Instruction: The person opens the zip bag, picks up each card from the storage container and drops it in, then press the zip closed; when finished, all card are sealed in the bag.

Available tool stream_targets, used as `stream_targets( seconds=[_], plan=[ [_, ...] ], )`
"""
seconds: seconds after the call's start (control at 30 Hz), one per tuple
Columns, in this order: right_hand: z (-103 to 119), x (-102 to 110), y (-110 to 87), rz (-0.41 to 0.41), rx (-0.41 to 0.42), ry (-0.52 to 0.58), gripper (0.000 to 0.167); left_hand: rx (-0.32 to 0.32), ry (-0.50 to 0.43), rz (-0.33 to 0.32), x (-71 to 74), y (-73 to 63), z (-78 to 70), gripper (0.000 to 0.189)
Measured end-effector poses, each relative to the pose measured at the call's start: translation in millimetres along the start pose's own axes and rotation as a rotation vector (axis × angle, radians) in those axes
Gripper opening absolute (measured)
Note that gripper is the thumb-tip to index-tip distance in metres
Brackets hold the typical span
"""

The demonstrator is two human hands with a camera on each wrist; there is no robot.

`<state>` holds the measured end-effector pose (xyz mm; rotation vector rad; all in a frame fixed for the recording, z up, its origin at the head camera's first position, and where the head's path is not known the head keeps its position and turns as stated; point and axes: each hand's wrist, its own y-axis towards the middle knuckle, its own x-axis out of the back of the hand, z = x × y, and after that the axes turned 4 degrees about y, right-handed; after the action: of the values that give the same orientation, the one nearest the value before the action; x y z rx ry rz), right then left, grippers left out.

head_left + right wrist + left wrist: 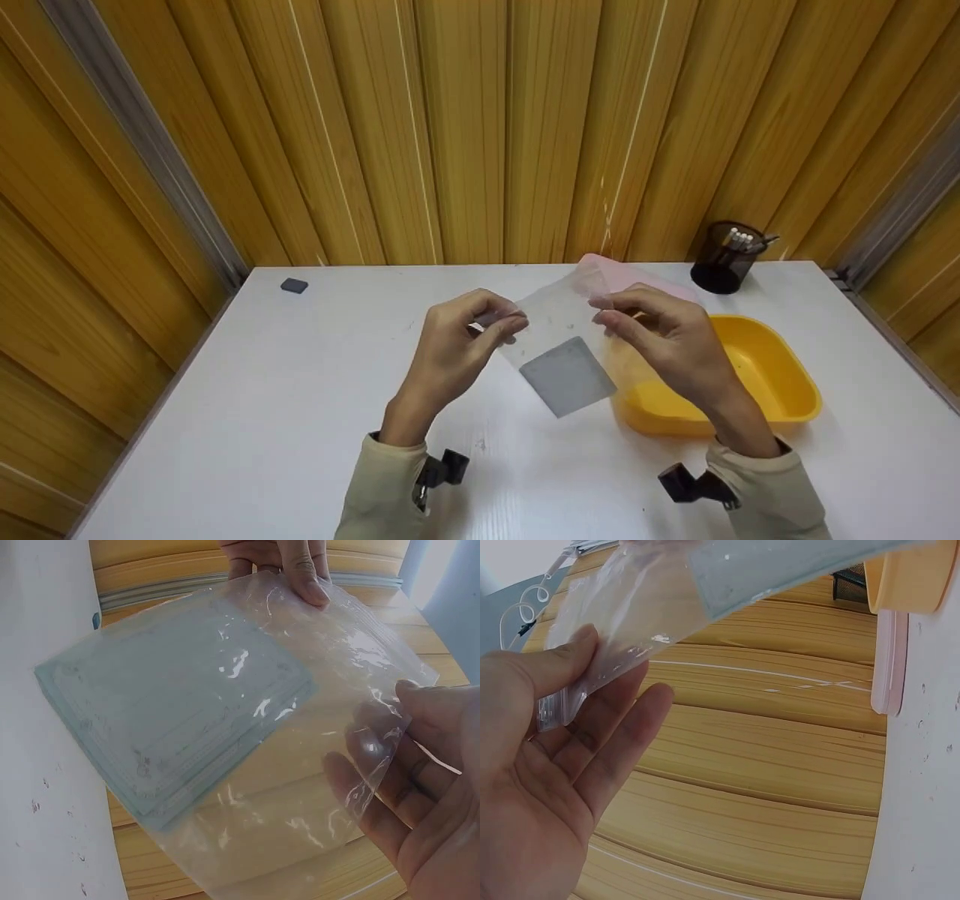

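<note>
A clear plastic zip bag (553,311) hangs tilted between both hands above the table. Inside it lies a small stack of pale blue-green printed sheets (165,697), which looks grey from the head camera (568,376) and has slid to the lower corner. My left hand (457,341) pinches one upper corner of the bag between thumb and fingers. On the other side, my right hand (675,349) pinches the bag's edge, its thumb in front and fingers behind the film. The upper part of the bag holds nothing but creased film.
Behind and below my right hand stands a yellow basin (780,367). A pink flat item (630,274) lies near the back wall, beside a black mesh pen cup (724,259) with pens. A dark grey block (294,286) sits on the white table (262,405) at the back left.
</note>
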<state>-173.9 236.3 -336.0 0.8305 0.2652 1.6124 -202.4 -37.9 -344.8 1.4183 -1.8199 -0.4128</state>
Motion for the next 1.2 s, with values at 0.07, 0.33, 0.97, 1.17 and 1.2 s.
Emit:
stream_targets(
  seconds=[0.07,0.33,0.97,1.17,1.2],
  plan=[
    [0.1,-0.1,0.0,-0.027,0.007,-0.019,0.024,-0.005,-0.001,0.003,-0.2,0.2,-0.4,0.007],
    [0.7,-1.4,1.3,-0.109,0.015,-0.071,0.020,-0.027,0.000,0.007,-1.0,0.1,0.6,0.007],
    [-0.7,-2.0,1.1,-0.006,-0.063,-0.060,0.017,-0.051,-0.026,-0.093,3.1,1.0,1.1,0.008],
    [-3.9,-3.3,1.7,-0.024,-0.005,-0.091,0.017,-0.051,-0.017,-0.102,3.5,1.3,2.8,0.008],
    [-4.2,-3.3,1.7,-0.021,-0.003,-0.091,0.017,-0.050,-0.018,-0.103,3.5,1.1,3.1,0.008]
  ],
)
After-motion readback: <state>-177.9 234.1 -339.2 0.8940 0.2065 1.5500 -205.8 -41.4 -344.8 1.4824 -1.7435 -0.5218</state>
